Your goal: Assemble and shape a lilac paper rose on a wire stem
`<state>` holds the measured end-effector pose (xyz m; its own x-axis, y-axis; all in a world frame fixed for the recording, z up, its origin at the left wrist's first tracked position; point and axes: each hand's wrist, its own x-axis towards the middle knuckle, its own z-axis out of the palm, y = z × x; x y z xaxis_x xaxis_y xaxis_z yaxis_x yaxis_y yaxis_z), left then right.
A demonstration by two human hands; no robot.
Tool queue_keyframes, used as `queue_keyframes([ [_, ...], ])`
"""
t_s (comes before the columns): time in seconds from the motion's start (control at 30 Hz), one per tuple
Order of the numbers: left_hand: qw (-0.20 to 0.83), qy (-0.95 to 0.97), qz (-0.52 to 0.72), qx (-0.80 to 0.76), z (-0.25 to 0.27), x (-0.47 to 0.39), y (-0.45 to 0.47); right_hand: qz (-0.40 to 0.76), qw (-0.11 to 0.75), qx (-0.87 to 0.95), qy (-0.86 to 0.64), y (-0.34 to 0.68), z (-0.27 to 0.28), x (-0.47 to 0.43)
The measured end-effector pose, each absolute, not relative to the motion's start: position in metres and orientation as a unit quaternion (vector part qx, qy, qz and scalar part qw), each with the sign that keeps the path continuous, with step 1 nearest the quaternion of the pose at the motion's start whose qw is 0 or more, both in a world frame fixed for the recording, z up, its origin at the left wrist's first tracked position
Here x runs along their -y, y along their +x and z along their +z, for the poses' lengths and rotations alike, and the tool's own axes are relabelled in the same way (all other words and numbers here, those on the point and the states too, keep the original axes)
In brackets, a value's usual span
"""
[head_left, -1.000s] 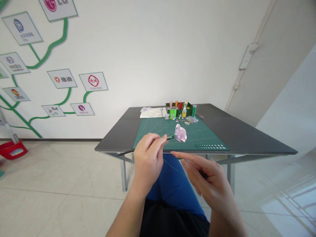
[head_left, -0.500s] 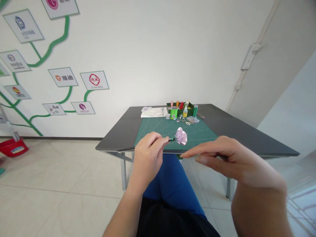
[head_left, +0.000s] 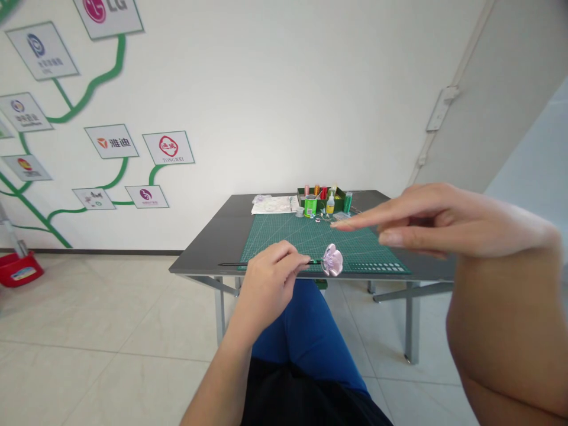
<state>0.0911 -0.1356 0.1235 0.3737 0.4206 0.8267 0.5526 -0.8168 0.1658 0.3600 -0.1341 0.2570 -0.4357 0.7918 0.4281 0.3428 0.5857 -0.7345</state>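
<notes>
My left hand (head_left: 273,278) pinches a thin black hair stick (head_left: 233,264) held level above the table's near edge. A pale purple flower (head_left: 332,260) sits at the stick's right end, just past my fingertips. A bit of green binding (head_left: 314,261) shows on the stick between fingers and flower. Up and to the right of the flower is my right hand (head_left: 444,222), its index finger stretched out to the left. The thumb and other fingers of that hand are drawn together; whatever they hold is too fine to see.
A green cutting mat (head_left: 288,236) covers the middle of the dark table (head_left: 199,242). Toward the back stand a green can (head_left: 310,206), a small glue bottle (head_left: 330,205), a spool of green thread (head_left: 347,202) and a dark box (head_left: 339,201) of colored spools. White sheets (head_left: 275,205) lie at back left.
My right hand has moved up and to the right, away from the flower. The hair stick and flower have shifted slightly right and down, still in my left hand.
</notes>
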Motion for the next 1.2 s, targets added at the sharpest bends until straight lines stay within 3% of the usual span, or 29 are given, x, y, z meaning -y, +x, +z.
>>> queue_keyframes([
  [0.13, 0.013, -0.831, -0.483, 0.276, 0.126, 0.136, 0.092, 0.326, 0.283, 0.834, -0.344, 0.359, 0.267, 0.118],
  [0.57, -0.047, -0.814, -0.520, 0.257, 0.131, 0.138, 0.089, 0.296, 0.274, 0.860, -0.312, 0.347, 0.245, 0.059],
  [0.83, -0.062, -0.808, -0.529, 0.252, 0.133, 0.139, 0.087, 0.329, 0.199, 0.866, -0.320, 0.347, 0.204, 0.042],
  [1.03, 0.016, -0.827, -0.482, 0.289, 0.127, 0.136, 0.087, 0.358, 0.194, 0.851, -0.331, 0.351, 0.197, 0.042],
  [1.2, 0.182, -0.832, -0.394, 0.344, 0.121, 0.131, 0.090, 0.427, 0.233, 0.819, -0.305, 0.349, 0.215, 0.051],
])
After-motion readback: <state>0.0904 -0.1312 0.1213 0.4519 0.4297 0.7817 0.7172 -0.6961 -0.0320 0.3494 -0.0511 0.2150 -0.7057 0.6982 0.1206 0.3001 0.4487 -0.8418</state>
